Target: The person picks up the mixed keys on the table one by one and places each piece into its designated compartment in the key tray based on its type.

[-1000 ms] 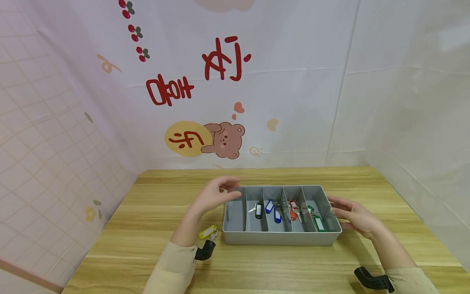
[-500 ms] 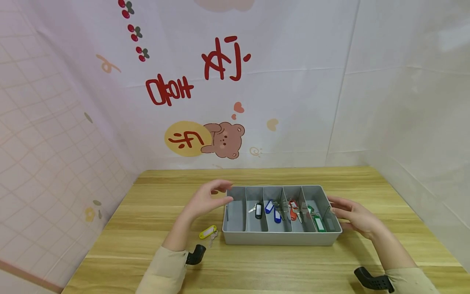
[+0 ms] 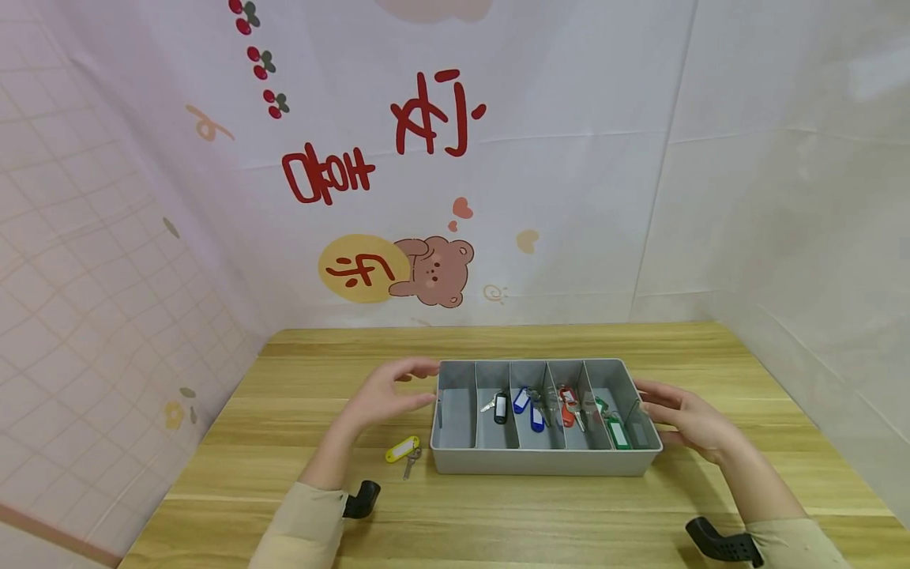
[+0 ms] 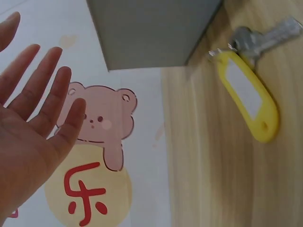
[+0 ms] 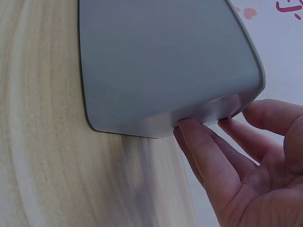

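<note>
A grey divided tray [image 3: 540, 461] stands on the table. Its compartments hold a black-tagged key [image 3: 501, 407], blue-tagged keys [image 3: 537, 416], red-tagged keys [image 3: 568, 413] and green-tagged keys [image 3: 618, 433], from left to right. My left hand [image 3: 380, 397] hovers just beyond the tray's left end, its fingers spread and relaxed, holding nothing. Below it on the table lies a key with a yellow tag [image 3: 402, 449], which shows large in the left wrist view. My right hand [image 3: 686, 419] touches the tray's right end with extended fingers; in the right wrist view its thumb is beside the upper rim.
A wooden table [image 3: 540, 521] runs back to a white printed curtain [image 3: 583, 197], which also hangs at both sides. A black wrist mount [image 3: 362, 499] sits on my left sleeve and another black mount [image 3: 723, 542] on my right.
My left hand has drawn back leftward and toward me, from over the tray's left compartment to outside it. The yellow tag's key shows more plainly. The tray and right hand have stayed put.
</note>
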Tool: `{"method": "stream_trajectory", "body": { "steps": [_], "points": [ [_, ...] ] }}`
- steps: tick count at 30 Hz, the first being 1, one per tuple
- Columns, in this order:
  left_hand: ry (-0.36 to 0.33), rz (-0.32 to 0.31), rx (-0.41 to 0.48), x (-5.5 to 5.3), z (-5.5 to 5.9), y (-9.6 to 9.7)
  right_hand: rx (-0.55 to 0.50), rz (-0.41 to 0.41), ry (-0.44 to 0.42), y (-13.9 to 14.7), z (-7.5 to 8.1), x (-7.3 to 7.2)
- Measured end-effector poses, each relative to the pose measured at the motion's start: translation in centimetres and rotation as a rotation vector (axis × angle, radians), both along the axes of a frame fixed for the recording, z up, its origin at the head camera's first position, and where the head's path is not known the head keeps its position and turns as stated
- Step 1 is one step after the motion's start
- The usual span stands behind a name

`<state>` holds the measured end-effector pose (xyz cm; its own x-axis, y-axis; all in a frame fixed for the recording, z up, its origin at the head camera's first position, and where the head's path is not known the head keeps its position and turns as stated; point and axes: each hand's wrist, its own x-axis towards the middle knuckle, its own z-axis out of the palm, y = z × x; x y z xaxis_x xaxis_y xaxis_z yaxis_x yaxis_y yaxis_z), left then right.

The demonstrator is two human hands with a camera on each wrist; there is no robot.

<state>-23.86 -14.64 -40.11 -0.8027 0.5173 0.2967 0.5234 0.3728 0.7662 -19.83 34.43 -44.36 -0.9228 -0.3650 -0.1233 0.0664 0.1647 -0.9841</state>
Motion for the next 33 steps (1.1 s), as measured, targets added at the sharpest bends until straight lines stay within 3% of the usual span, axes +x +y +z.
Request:
{"method": "stream_trajectory", "body": {
  "steps": [3,11,22,26,33],
  "points": [
    [0.007,-0.025,-0.007,-0.4,-0.8,-0.6,-0.002,0.002,-0.001,0.0,0.0,0.0],
    [0.032,-0.058,-0.075,-0.5,-1.6,-1.8,-0.008,0.012,0.002,0.1,0.0,0.0],
    [0.175,-0.063,-0.222,-0.7,-3.1,-3.0,-0.008,0.008,-0.006,0.1,0.1,0.0],
    [0.199,-0.062,-0.251,-0.5,-3.6,-3.5,-0.014,0.009,-0.004,0.1,0.0,0.0],
    [0.272,-0.097,-0.361,-0.4,-3.9,-4.0,-0.011,0.008,-0.006,0.1,0.0,0.0]
  ]
}}
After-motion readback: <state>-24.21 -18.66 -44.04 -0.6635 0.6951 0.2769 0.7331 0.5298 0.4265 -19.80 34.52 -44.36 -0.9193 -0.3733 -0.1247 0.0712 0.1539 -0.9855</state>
